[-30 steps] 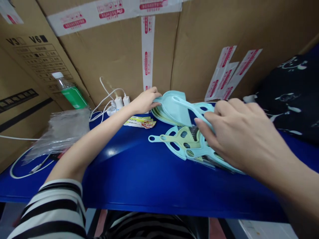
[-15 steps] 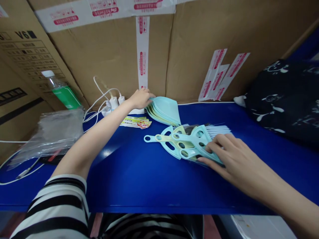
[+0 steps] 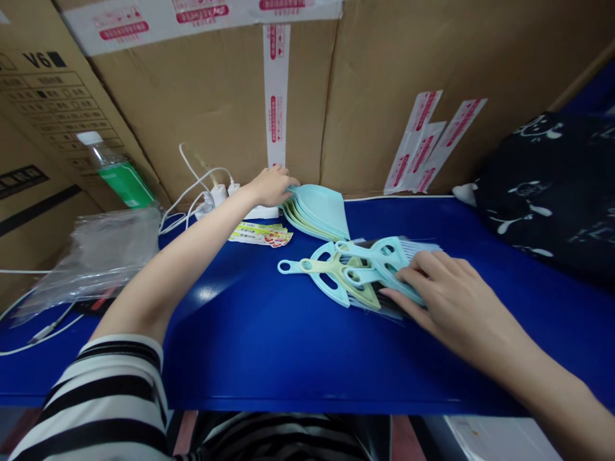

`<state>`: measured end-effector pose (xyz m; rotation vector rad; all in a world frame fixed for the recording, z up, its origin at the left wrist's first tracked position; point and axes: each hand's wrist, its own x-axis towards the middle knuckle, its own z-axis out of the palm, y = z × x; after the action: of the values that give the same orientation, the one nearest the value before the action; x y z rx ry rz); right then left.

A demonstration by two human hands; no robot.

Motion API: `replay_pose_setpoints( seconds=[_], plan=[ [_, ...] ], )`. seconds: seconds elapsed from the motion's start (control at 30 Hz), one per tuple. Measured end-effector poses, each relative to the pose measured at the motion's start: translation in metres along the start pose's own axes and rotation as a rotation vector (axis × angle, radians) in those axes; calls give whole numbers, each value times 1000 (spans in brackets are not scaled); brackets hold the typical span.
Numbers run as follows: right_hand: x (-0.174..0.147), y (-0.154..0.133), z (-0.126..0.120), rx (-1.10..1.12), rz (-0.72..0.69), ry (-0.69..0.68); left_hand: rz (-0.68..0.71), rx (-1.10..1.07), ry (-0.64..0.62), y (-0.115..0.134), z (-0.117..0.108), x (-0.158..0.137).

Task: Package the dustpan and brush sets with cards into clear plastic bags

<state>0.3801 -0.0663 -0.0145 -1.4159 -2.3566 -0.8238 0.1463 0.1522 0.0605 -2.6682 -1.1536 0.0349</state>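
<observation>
Resting flat with fingers spread, the right hand (image 3: 444, 291) presses on the fanned brushes (image 3: 358, 272) mid-table (image 3: 269, 346) — gripping nothing. Far back, the left hand (image 3: 270, 186) touches the stacked dustpans (image 3: 319, 214) with fingers curled on their rim — beside the paper labels (image 3: 262, 235).

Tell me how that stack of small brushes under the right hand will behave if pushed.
The brushes are loosely fanned, so they would probably slide apart, not move together. They look like thin plastic, likely light. The right hand lies flat on them.
</observation>
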Motion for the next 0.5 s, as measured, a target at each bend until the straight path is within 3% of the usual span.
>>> replay_pose_setpoints(
  seconds=[0.3, 0.5],
  plan=[
    [3, -9, -1, -104, 15, 0, 21, 1, 8, -2, 3, -2],
    [10, -7, 3, -26, 26, -4, 6, -11, 25, -3, 4, -7]
  ],
)
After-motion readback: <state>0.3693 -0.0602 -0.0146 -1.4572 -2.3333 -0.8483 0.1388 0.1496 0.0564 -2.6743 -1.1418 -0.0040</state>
